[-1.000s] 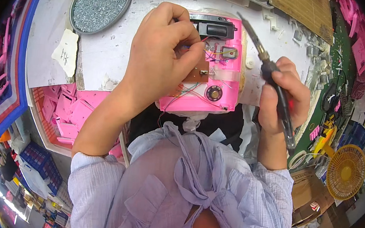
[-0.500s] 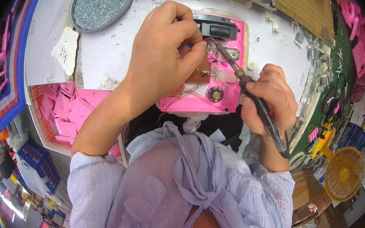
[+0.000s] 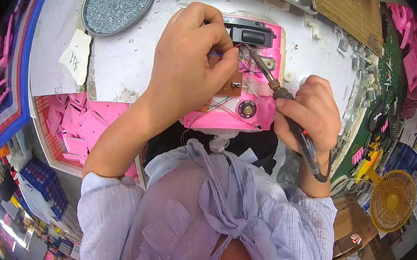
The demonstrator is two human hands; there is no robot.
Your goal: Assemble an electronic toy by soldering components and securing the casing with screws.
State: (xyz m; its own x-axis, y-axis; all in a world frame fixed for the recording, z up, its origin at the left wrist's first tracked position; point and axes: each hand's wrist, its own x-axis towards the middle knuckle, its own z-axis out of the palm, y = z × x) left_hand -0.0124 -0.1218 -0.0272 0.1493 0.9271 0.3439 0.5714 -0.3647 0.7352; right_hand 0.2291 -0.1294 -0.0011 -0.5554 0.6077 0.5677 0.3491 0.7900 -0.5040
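A pink plastic housing lies in front of me, with a black part at its far end, a brown circuit board, a small round speaker and thin coloured wires. In my right hand is a soldering iron with a dark handle; its tip points far-left, among the wires just below the black part. Over the left side of the housing is my left hand, thumb and forefinger pinched on a thin red wire near that tip. My left hand hides part of the board.
A round tray of small metal screws stands at the far left. Nearer, an orange-red crate holds pink plastic pieces. A brown cardboard sheet and scattered small metal parts lie at the right. Beyond the table edge is a yellow fan.
My right hand and the iron's handle have shifted slightly, while the tip stays among the wires. My left hand keeps its pinch, almost unmoved.
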